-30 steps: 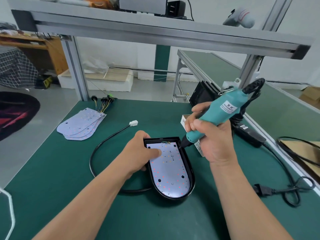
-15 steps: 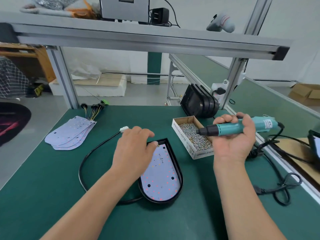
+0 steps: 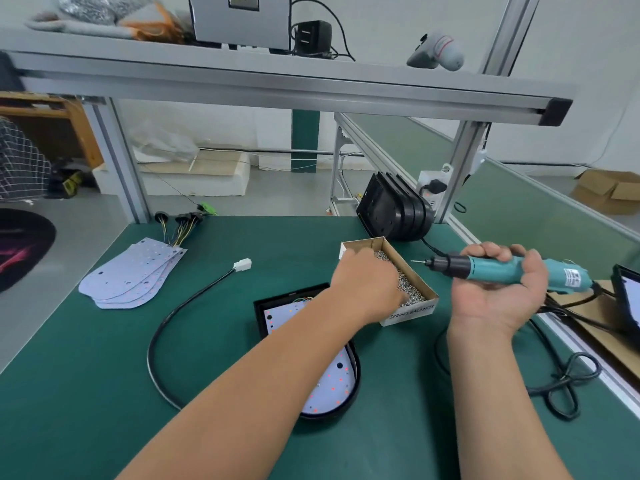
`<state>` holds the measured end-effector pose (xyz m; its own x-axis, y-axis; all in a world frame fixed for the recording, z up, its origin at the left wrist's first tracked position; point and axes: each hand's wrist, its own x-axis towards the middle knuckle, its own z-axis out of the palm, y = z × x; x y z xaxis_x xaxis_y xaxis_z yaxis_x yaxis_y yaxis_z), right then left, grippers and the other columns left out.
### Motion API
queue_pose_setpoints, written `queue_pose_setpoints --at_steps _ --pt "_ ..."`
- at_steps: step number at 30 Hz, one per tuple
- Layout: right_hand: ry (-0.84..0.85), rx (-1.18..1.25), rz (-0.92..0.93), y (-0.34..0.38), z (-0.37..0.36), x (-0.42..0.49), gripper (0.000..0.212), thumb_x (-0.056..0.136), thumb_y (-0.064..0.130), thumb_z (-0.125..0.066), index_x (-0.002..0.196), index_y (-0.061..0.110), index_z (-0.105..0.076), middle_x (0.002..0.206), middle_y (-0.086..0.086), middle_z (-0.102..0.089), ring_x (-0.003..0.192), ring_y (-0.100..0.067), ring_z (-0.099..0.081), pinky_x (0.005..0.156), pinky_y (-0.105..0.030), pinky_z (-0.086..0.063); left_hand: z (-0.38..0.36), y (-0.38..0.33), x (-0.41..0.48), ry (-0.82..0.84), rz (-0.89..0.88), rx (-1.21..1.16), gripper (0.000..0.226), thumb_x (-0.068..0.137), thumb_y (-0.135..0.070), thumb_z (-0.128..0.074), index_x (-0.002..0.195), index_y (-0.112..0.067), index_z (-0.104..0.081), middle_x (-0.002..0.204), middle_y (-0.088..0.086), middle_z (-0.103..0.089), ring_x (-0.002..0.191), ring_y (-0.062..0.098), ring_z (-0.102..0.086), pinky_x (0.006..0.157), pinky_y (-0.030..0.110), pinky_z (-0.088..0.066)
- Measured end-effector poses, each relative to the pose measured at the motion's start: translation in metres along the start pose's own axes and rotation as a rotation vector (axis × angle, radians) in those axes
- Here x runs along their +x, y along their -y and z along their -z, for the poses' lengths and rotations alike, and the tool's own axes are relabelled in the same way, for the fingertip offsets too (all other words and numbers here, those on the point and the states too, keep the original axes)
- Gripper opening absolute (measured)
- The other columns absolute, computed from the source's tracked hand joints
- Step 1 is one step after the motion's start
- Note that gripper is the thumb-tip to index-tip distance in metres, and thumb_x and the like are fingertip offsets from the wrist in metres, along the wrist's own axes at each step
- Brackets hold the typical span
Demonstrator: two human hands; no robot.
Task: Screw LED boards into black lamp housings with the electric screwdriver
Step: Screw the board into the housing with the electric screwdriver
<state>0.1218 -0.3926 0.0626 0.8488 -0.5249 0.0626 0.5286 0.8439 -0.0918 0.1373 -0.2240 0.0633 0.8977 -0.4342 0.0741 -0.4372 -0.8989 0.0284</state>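
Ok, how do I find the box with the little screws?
Look at the green table. Right of the black lamp housing sits a small open cardboard box, with the left hand in it. It alone is full of shiny silver screws.

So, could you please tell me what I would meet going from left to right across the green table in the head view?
stack of LED boards → white connector → black lamp housing → box of screws → electric screwdriver

Green bench (image 3: pixel 104 393): LED board stack (image 3: pixel 131 278), screw box (image 3: pixel 412 313), lamp housing (image 3: pixel 356 379) w/ cable (image 3: pixel 162 327).
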Motion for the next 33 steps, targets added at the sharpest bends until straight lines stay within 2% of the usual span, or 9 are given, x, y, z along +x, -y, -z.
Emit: queue_pose_setpoints --at_steps 3,8,12,16,19,23,27,30,33 --pt "-0.004 -0.006 -0.003 0.0 0.002 0.002 0.012 0.081 0.013 -0.068 0.089 0.011 -0.059 0.071 -0.001 -0.051 0.066 -0.021 -0.055 0.071 -0.032 -0.048 -0.003 -0.006 0.007 0.038 0.067 0.013 0.038 0.102 -0.042 -0.057 0.069 -0.023 -0.054 0.076 -0.005 -0.05 0.103 0.024 -0.05 0.081 0.04 -0.028" --pt "-0.019 -0.018 -0.01 0.0 0.002 0.003 0.014 0.078 0.01 -0.067 0.089 0.01 -0.059 0.072 -0.001 -0.05 0.066 -0.021 -0.055 0.071 -0.032 -0.047 0.002 -0.015 0.009 0.069 0.096 -0.027 0.026 0.091 -0.01 -0.057 0.069 -0.022 -0.05 0.069 -0.004 -0.053 0.069 0.018 -0.047 0.078 0.039 -0.032" --pt "-0.015 -0.02 -0.013 0.0 0.002 0.003 0.002 0.09 0.008 -0.059 0.089 0.01 -0.06 0.073 -0.001 -0.051 0.067 -0.021 -0.055 0.072 -0.032 -0.048 -0.006 -0.012 0.007 0.046 0.121 -0.076 0.032 0.095 -0.011 -0.058 0.067 -0.022 -0.047 0.066 -0.005 -0.049 0.068 0.02 -0.046 0.089 0.042 -0.035" --pt "-0.002 -0.032 -0.017 -0.002 0.0 0.001 0.005 0.093 0.009 -0.057 0.089 0.01 -0.059 0.072 -0.001 -0.051 0.068 -0.021 -0.054 0.072 -0.032 -0.048 -0.006 -0.004 0.007 0.016 0.129 -0.214 0.045 0.102 -0.018 -0.063 0.064 -0.024 -0.04 0.062 -0.012 -0.044 0.065 0.014 -0.04 0.083 0.038 -0.025" --pt "0.002 -0.032 -0.029 -0.003 -0.002 -0.002 0.005 0.093 0.009 -0.057 0.088 0.011 -0.059 0.073 -0.001 -0.05 0.068 -0.021 -0.054 0.073 -0.032 -0.047 -0.001 0.001 0.001 -0.003 0.127 -0.294 0.042 0.105 -0.027 -0.063 0.067 -0.023 -0.045 0.067 -0.009 -0.051 0.075 0.019 -0.05 0.082 0.039 -0.028" --pt "0.006 -0.019 -0.052 -0.006 -0.006 -0.006 0.005 0.094 0.009 -0.057 0.09 0.01 -0.059 0.073 -0.001 -0.05 0.067 -0.021 -0.054 0.073 -0.032 -0.047 0.011 0.012 -0.018 -0.069 0.125 -0.48 0.016 0.105 -0.016 -0.053 0.092 -0.02 -0.062 0.1 0.004 -0.076 0.098 0.028 -0.068 0.09 0.041 -0.052" --pt "0.036 -0.063 -0.094 -0.018 -0.013 -0.019 0.004 0.095 0.009 -0.057 0.091 0.01 -0.059 0.074 -0.001 -0.05 0.067 -0.02 -0.055 0.071 -0.032 -0.048 0.022 0.036 -0.056 -0.198 0.185 -0.792 0.016 0.097 -0.018 -0.06 0.096 -0.024 -0.074 0.09 -0.008 -0.077 0.084 0.012 -0.066 0.079 0.034 -0.053" --pt "0.082 -0.119 -0.16 -0.033 -0.018 -0.034 0.004 0.096 0.009 -0.058 0.092 0.011 -0.059 0.074 -0.001 -0.049 0.067 -0.02 -0.054 0.07 -0.032 -0.048 0.022 0.057 -0.091 -0.232 0.228 -0.99 0.013 0.093 -0.021 -0.069 0.092 -0.029 -0.079 0.086 -0.003 -0.078 0.086 0.021 -0.071 0.079 0.037 -0.057" --pt "0.15 -0.184 -0.224 -0.049 -0.022 -0.05 0.002 0.097 0.011 -0.057 0.096 0.012 -0.058 0.075 -0.002 -0.048 0.068 -0.02 -0.052 0.071 -0.033 -0.048 0.017 0.075 -0.122 -0.246 0.24 -1.123 0.014 0.093 -0.021 -0.077 0.095 -0.034 -0.082 0.09 -0.014 -0.08 0.09 0.005 -0.074 0.08 0.017 -0.056"
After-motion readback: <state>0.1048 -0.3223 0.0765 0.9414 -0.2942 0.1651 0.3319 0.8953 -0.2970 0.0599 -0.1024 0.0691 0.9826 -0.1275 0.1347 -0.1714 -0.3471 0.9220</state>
